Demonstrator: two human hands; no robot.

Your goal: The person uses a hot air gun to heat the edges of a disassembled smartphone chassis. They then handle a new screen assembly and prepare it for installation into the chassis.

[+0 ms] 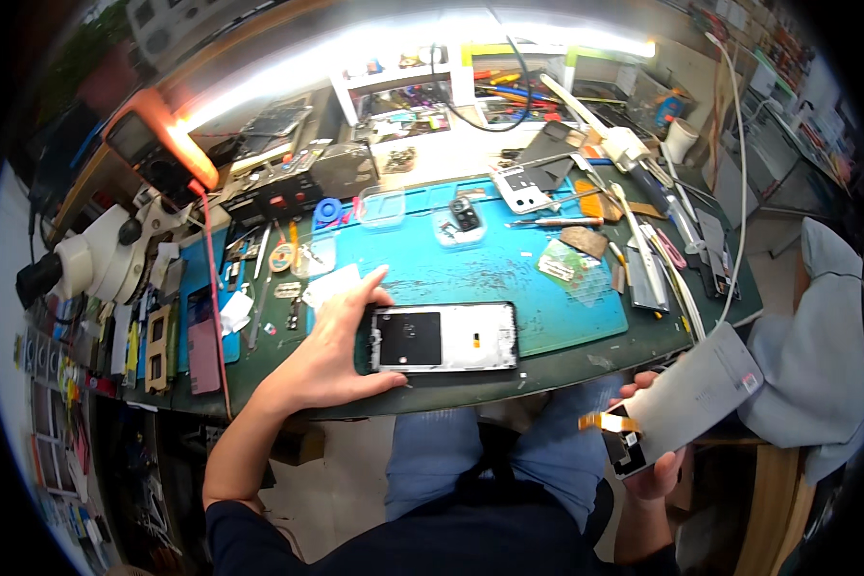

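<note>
On the near edge of the blue mat lies a phone frame [478, 336], its inside up, with a black rectangle at left and a silver part at right. My left hand [322, 350] spans its left end, thumb along the near edge and fingers at the far edge. Off the bench's right front, my right hand [660, 470] grips a phone screen [696, 394] by its lower end, silver back facing up and tilted. An orange flex cable [609, 422] sticks out from the screen's black end. Some of the right fingers are hidden beneath it.
Behind the frame stand clear plastic boxes [382, 207], one holding small black parts. An orange multimeter [149, 144] and a microscope [96, 254] crowd the left. Tweezers, brushes and a white cable [742, 192] lie at right. Grey cloth [802, 336] hangs beside the screen.
</note>
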